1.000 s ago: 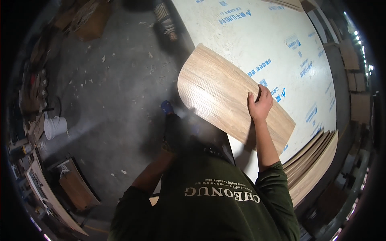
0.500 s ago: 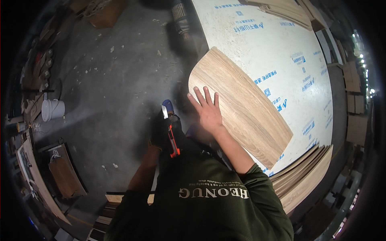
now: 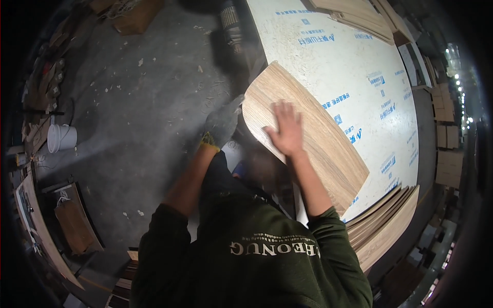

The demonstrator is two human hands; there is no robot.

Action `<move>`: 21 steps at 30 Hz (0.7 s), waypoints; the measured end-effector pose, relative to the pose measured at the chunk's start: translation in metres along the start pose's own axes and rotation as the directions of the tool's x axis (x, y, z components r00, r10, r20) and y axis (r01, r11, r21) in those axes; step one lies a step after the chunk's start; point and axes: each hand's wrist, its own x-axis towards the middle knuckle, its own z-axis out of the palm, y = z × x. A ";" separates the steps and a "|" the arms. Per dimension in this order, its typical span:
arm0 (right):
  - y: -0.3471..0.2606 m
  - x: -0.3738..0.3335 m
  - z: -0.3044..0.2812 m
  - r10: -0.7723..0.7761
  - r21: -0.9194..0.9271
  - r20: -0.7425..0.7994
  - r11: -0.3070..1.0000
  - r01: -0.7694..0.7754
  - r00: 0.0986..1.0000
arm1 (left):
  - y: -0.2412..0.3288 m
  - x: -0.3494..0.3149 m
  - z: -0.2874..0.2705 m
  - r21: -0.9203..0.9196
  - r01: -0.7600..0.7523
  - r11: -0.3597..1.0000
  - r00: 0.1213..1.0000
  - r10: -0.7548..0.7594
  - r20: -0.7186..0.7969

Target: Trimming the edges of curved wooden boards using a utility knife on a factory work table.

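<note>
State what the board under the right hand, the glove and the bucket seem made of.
Board: wood or wood-look laminate, faint satin sheen, judging by its streaked grain. Glove: probably fabric, dull gray; blur hides any weave. Bucket: likely plastic, smooth-looking and white.

Floor (image 3: 128,149) dim, worktop (image 3: 287,51) bright. Small lights (image 3: 458,77) glare at right edge. Dark shadow along worktop's left side. Faint sheen on wood-grain board (image 3: 328,151). Left hand (image 3: 223,122) blurred, right hand (image 3: 289,131) slightly soft. Fisheye bends edges; corners black.
</note>
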 end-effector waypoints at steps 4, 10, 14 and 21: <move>0.108 -0.036 -0.007 0.354 -0.010 -0.209 0.931 -0.364 0.912 | 0.013 0.016 0.008 0.109 0.111 0.988 0.953 -0.137 0.272; 0.205 -0.135 -0.020 0.659 0.013 -0.265 0.732 -0.681 0.703 | 0.086 -0.049 -0.007 0.036 0.046 0.998 0.836 -0.058 0.546; 0.186 -0.135 -0.019 0.588 0.091 -0.391 0.790 -0.606 0.708 | 0.084 -0.047 0.018 -0.204 0.489 0.848 0.870 -0.457 0.186; 0.134 -0.162 -0.002 0.576 0.066 -0.386 0.796 -0.601 0.720 | 0.000 0.062 0.040 -0.231 0.168 0.958 0.978 -0.132 0.162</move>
